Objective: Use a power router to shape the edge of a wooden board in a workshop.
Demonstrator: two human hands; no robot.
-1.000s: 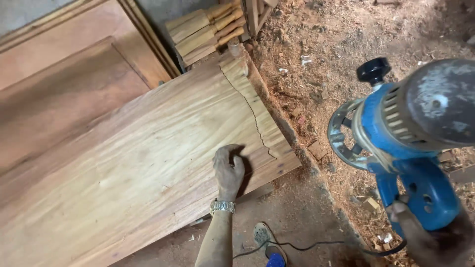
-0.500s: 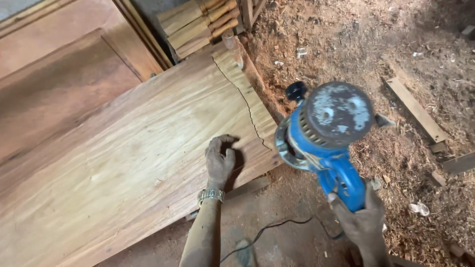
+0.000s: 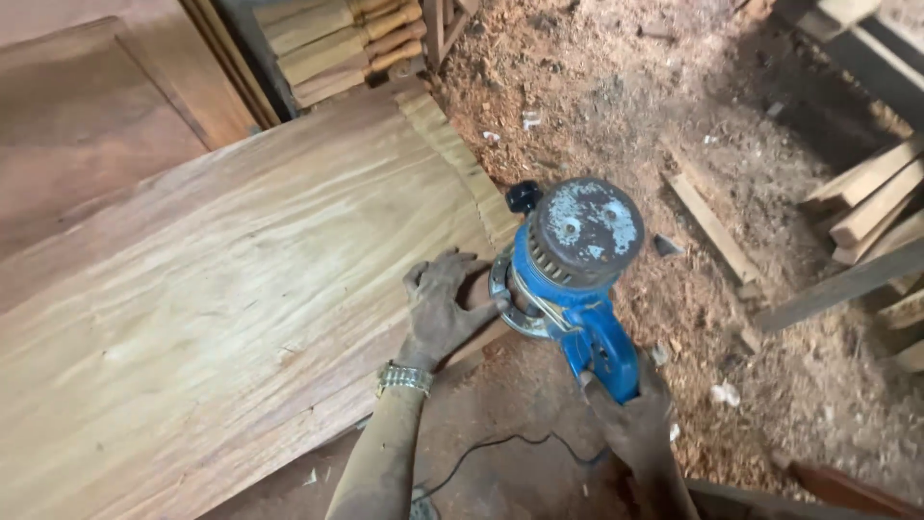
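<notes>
Blue router [image 3: 576, 279] at frame centre, on near corner of wide wooden board [image 3: 231, 299]. Right hand [image 3: 630, 419] clenched round its handle; left hand [image 3: 445, 306] splayed flat on board, fingertips against base. Looks heavy, rigid, top-weighted: hold by handle, steady at base.

Bare forearms, no sleeves in view. Metal-link wristwatch [image 3: 404, 377] with a silver-toned band on the left wrist. Left hand [image 3: 441, 310] coated in dust and grime, fingers [image 3: 435, 274] smeared and darkened at the knuckles. Right hand [image 3: 630, 419] equally dusty, wrist unadorned. No gloves on either hand. Fine sawdust clinging along both arms.
</notes>
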